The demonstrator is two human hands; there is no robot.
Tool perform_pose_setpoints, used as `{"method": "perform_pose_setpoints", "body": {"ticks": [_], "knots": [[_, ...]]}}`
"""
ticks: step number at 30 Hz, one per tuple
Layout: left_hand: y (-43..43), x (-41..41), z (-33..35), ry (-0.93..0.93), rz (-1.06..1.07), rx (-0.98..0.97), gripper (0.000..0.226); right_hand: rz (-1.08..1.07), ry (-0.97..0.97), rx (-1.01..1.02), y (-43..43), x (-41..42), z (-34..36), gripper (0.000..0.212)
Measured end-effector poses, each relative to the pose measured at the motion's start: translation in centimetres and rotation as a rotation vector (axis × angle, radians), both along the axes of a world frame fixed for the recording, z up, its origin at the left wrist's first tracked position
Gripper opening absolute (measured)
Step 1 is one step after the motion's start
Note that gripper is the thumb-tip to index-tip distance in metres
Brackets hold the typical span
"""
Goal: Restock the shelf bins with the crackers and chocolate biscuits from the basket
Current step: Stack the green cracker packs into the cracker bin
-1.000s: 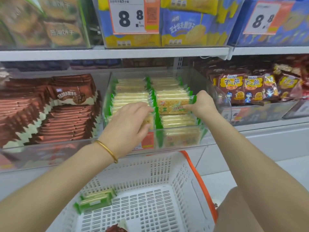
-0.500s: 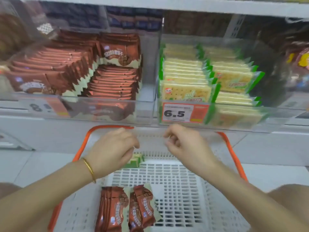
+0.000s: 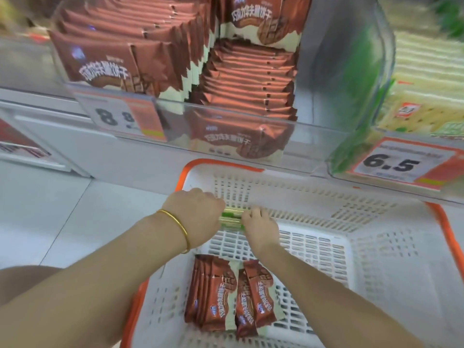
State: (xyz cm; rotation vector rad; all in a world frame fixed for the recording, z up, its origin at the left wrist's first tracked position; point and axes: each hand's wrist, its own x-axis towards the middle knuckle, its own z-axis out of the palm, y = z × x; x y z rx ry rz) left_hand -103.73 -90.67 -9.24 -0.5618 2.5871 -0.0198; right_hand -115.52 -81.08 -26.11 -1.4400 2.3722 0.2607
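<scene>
The cracker packs are lying crosswise at the far wall of the basket, long axis left to right, with the left grip and right grip curling round opposite ends.

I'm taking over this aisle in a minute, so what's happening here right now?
A person is restocking from a white basket below the shelf. The left hand and right hand each grip an end of the green cracker packs by its far wall. A few chocolate biscuit packs lie untouched nearer the person. Above, the chocolate biscuit bin looks well filled; the cracker bin sits to its right.
</scene>
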Motion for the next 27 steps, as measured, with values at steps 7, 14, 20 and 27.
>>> {"method": "perform_pose_setpoints", "body": {"ticks": [7,14,20,27], "knots": [[0.4,-0.1,-0.1,0.019,0.041,0.027,0.029,-0.064,-0.145,-0.053,1.0,-0.4,1.8,0.018],[6.4,-2.1,-0.4,0.082,0.145,0.486,0.073,-0.743,-0.965,-0.391,7.4,-1.2,12.5,0.027],[11.7,-4.0,2.0,0.512,0.187,0.639,0.034,-0.811,-1.187,-0.513,14.2,-1.9,20.3,0.028],[12.9,-5.9,7.7,0.624,0.588,1.497,0.019,-0.808,-0.769,-0.892,21.2,-6.9,24.1,0.012]]}}
